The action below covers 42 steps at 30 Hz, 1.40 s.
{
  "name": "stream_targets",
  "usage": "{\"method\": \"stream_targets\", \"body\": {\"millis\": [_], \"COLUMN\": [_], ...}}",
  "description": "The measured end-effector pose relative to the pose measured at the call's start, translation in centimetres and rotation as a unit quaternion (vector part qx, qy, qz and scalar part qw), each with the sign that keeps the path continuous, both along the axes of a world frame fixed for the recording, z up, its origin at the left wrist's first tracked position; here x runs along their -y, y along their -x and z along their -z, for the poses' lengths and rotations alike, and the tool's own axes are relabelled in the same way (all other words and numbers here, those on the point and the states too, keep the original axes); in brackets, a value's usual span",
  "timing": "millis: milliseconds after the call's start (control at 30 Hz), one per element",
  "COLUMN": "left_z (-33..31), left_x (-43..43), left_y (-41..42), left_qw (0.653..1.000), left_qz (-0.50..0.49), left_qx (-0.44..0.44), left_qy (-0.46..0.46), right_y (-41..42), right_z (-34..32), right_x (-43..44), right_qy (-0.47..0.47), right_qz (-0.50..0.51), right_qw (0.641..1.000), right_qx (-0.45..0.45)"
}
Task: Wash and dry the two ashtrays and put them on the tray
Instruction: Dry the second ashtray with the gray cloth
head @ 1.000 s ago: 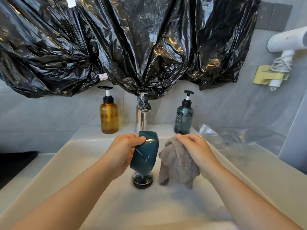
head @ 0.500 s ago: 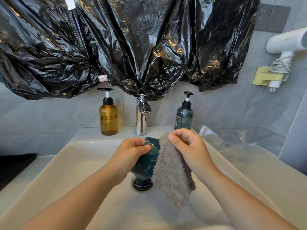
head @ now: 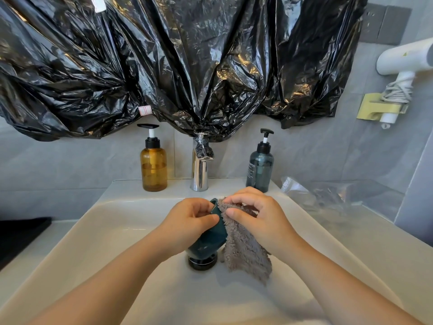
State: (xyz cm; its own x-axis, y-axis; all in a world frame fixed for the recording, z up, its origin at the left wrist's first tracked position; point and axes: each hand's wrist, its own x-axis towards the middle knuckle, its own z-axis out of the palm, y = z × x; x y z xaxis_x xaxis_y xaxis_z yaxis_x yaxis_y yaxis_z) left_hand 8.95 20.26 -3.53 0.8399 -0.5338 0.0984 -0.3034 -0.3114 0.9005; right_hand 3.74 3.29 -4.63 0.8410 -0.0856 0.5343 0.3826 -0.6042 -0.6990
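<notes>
Over the sink, the left hand grips one teal ashtray by its rim; the right hand pinches one grey cloth against it; two bottles flank one tap.

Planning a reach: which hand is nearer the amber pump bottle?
Left. The left hand, holding the teal ashtray, is front-right of the amber pump bottle; the right hand, holding the grey cloth, is farther right.

Chrome tap between amber pump bottle and blue-grey pump bottle, black plastic sheeting above
</notes>
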Motion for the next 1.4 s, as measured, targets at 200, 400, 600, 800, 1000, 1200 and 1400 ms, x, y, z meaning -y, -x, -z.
{"method": "stream_targets", "body": {"millis": [200,400,600,800,1000,1200,1400], "left_z": [0.5,0.3,0.1,0.2,0.1,0.6,-0.5], "left_x": [0.2,0.2,-0.1,-0.2,-0.6,-0.4,-1.1], "left_y": [0.0,-0.3,-0.3,-0.2,-0.7,-0.6,-0.7], "left_qw": [0.999,0.997,0.999,0.999,0.998,0.997,0.991], "left_qz": [0.002,-0.051,-0.016,0.017,0.056,0.073,0.100], "left_qx": [-0.044,-0.049,-0.029,-0.031,-0.017,-0.018,-0.047], "left_qy": [0.005,0.034,0.011,0.017,0.013,-0.025,0.070], "right_y": [-0.7,-0.5,-0.6,-1.1,-0.4,-1.2,-1.0], "right_z": [0.3,0.3,0.4,0.2,-0.2,-0.1,0.2], "right_x": [0.2,0.4,0.0,0.8,0.9,0.6,2.2], "right_qy": [-0.017,-0.029,-0.043,-0.120,-0.100,-0.022,-0.223], "right_qz": [0.038,0.016,-0.011,0.032,0.004,0.018,0.040], "right_qw": [0.999,0.999,0.999,0.990,0.995,0.999,0.966], "right_qx": [-0.027,-0.032,0.001,-0.067,-0.030,-0.024,-0.123]}}
